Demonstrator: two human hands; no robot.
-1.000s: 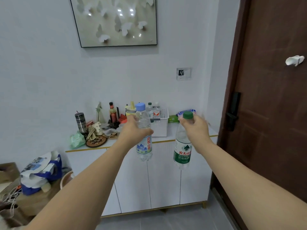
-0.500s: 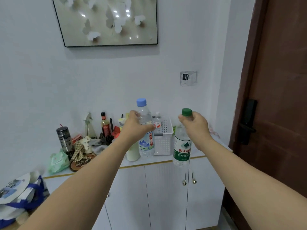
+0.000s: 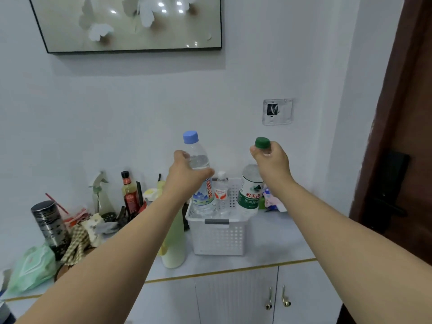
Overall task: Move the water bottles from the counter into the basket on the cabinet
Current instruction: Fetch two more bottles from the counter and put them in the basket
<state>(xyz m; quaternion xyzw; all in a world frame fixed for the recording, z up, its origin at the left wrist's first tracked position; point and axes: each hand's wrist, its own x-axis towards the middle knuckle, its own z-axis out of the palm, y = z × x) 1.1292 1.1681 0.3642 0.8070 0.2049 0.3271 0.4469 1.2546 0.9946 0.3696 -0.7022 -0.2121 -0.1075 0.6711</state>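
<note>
2 held bottles [image 3: 203, 183] above basket [image 3: 218, 239]

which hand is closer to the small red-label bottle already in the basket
Left. The left hand, gripping the blue-capped bottle, sits just up-left of the small bottle in the basket. The right hand, holding the green-capped bottle, is farther off, up-right.

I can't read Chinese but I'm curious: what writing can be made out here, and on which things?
"农夫山" and below it "饮用纯" on the green-capped bottle held by the right hand.
Red vertical characters on the blue-capped bottle in the left hand: blurred; last looks like "泉".
Small bottle in the white basket: red label, unreadable.
Dark sauce bottle: label unreadable.
</note>
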